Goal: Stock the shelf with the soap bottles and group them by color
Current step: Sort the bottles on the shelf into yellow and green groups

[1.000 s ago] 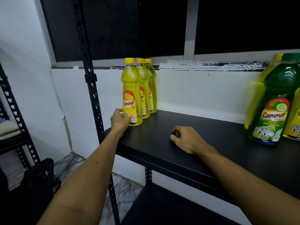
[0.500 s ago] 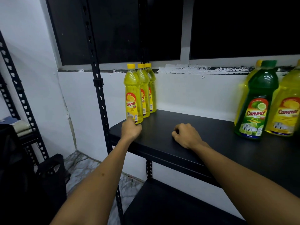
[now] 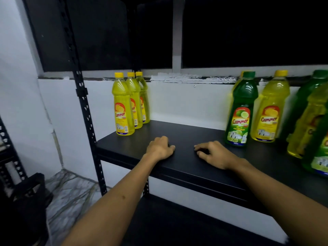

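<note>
Three yellow soap bottles (image 3: 123, 107) stand in a row at the left end of the black shelf (image 3: 186, 134). At the right stand a green bottle (image 3: 241, 110), a yellow bottle (image 3: 269, 109) beside it, and more yellow and green bottles (image 3: 312, 121) cut off by the frame edge. My left hand (image 3: 159, 148) rests on the shelf near its front, fingers curled, holding nothing. My right hand (image 3: 214, 153) lies palm down a little to its right, fingers loosely bent, also holding nothing.
A black perforated upright (image 3: 83, 110) stands at the shelf's left corner. A lower shelf board (image 3: 168, 224) lies below. Another black rack (image 3: 8, 157) and a dark bag (image 3: 30, 196) stand at the left on a marble floor. A white wall is behind.
My left hand has let go of the front yellow bottle and moved right onto the shelf. The view has shifted right, showing more bottles on the right.
</note>
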Demonstrator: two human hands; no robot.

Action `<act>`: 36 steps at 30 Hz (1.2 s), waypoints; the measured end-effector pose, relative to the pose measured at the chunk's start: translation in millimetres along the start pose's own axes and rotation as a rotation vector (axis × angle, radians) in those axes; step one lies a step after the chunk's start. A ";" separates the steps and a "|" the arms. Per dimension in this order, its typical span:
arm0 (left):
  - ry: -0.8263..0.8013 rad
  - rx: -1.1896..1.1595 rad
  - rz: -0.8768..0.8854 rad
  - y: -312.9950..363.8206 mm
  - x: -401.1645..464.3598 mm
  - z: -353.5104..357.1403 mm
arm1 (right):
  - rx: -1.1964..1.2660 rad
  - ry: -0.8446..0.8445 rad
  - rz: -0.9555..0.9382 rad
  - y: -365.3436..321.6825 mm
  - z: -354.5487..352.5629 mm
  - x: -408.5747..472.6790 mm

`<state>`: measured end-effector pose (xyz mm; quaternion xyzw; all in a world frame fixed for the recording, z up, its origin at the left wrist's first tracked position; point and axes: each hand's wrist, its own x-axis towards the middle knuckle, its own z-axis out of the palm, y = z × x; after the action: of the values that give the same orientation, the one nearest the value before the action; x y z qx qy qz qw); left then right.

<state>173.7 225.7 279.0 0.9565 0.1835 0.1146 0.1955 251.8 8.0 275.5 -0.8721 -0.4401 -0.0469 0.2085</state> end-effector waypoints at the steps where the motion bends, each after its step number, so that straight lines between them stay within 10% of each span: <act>1: -0.014 -0.001 0.024 11.8 2.0 5.8 | -0.008 0.032 0.025 9.0 -5.3 -8.5; 12: -0.039 0.085 0.260 127.4 30.9 70.7 | 0.473 0.874 0.802 103.1 -51.6 -41.8; 36: 0.054 0.231 0.291 133.2 59.8 92.2 | 0.297 0.853 0.866 156.9 -55.2 14.3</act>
<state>295.5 104.8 260.6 0.9857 0.0602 0.1454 0.0608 389.7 -86.1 278.8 -0.8376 0.0733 -0.2403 0.4850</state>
